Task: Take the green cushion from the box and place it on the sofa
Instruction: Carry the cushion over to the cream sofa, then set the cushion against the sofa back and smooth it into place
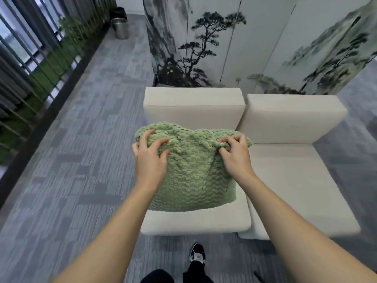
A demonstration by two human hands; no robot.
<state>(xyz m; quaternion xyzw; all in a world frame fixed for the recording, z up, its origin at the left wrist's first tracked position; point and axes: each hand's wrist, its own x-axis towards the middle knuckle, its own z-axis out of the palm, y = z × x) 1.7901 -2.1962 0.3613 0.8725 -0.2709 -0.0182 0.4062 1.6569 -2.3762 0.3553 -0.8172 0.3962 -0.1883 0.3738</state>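
The green cushion (191, 172), knitted and bumpy, is over the left seat of the cream sofa (295, 180), its far edge near the backrest. My left hand (150, 158) grips the cushion's upper left corner. My right hand (234, 155) pinches the fabric at its upper right corner. Whether the cushion rests fully on the seat or hangs just above it, I cannot tell. No box is in view.
A folding screen (224, 41) painted with ink trees stands right behind the sofa. Grey patterned carpet (81, 160) spreads to the left. A metal bucket (120, 27) stands far back by a railing (40, 58). My shoe (197, 253) is just in front of the sofa.
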